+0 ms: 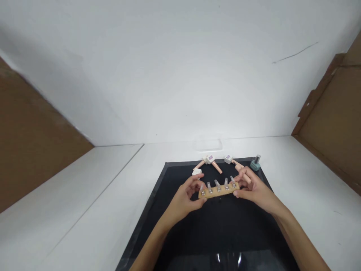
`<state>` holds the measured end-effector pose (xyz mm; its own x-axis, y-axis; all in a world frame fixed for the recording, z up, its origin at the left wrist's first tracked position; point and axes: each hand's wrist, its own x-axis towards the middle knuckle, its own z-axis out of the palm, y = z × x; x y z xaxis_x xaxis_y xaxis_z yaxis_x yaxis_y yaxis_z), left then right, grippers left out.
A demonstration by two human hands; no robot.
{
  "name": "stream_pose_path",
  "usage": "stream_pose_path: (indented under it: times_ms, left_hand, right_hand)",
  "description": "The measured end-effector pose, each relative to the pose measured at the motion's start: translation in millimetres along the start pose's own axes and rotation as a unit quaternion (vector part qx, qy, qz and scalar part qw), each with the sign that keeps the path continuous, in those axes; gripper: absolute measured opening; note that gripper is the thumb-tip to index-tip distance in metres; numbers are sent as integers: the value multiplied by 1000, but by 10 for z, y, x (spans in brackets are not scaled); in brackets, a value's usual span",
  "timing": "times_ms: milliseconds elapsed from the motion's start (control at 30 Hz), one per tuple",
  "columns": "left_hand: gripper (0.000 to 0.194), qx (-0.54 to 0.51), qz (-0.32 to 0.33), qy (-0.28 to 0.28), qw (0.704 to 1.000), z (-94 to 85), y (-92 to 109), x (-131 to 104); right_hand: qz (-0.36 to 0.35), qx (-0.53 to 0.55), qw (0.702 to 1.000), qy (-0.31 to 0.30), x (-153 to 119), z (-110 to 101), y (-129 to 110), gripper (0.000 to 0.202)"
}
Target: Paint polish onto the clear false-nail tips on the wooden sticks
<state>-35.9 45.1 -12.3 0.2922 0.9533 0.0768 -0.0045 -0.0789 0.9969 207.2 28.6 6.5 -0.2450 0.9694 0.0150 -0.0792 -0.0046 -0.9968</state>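
A tan strip (214, 194) with several clear, upright tips on round silvery bases is held level above the black mat. My left hand (187, 197) pinches its left end between thumb and fingers. Around the right end, my right hand (251, 188) is closed, thumb in front and fingers behind. A peach-coloured stick (244, 175) lies at the fingers of my right hand; whether they grip it is unclear. Just behind my left fingertips sits a small white block (196, 172).
Behind the strip are white-capped pieces with peach sticks (210, 160) and another white cap (228, 159). A teal bottle (255, 164) with a grey top stands at the mat's back right corner. The black mat (225, 229) lies on a white table with brown side panels.
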Motion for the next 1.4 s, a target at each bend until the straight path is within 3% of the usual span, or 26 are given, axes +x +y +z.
stream_pose_path:
  times_ms: [200,267,367,500,700,833,967,1167,1400]
  left_hand:
    - [59,-227,-1,73,971,183,-53,31]
    - [60,-274,-17,60,960,318,-85,24]
    - [52,-312,-41,-6,949,523,-76,13]
    - [48,-304,-79,14,949,650,9,17]
    - [48,-266,-106,31,958,590,38,29]
    - [46,-255,-118,12,960,566,17,30]
    - [47,-259,-126,27,957,567,30,19]
    - [48,-249,-117,52,960,499,74,-15]
    - [34,-145,-101,14,984,362,20,-14]
  right_hand:
    - [-53,87,994,44,-18,109,-10,42]
    - [-68,110,990,54,-27,173,8,42]
    - [-83,133,986,54,-36,317,65,45]
    - [-91,143,985,43,-30,496,148,50]
    - [-79,123,988,41,-29,551,144,47]
    - [-73,15,994,83,-43,558,149,44]
    - [-74,-75,989,101,-54,544,106,43]
    - [-89,-23,993,78,-81,358,-36,26]
    - [-130,47,984,116,-81,306,95,43]
